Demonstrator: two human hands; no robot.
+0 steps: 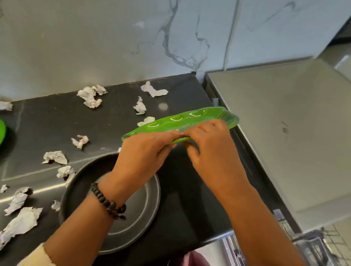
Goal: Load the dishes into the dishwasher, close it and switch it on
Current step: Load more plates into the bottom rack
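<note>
You've got a glossy translucent green plastic tray, crumpled paper scraps, and a matt dark plate on a polished black countertop.

Soft daylight, slight motion blur – wide-angle bending at edges

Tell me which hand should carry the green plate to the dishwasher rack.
Probably the right hand. Both hands pinch the green plate, but the rack sits at lower right, on its side; the left hand would cross over.

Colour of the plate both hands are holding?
Translucent green plate, clearest in the head view.
</note>
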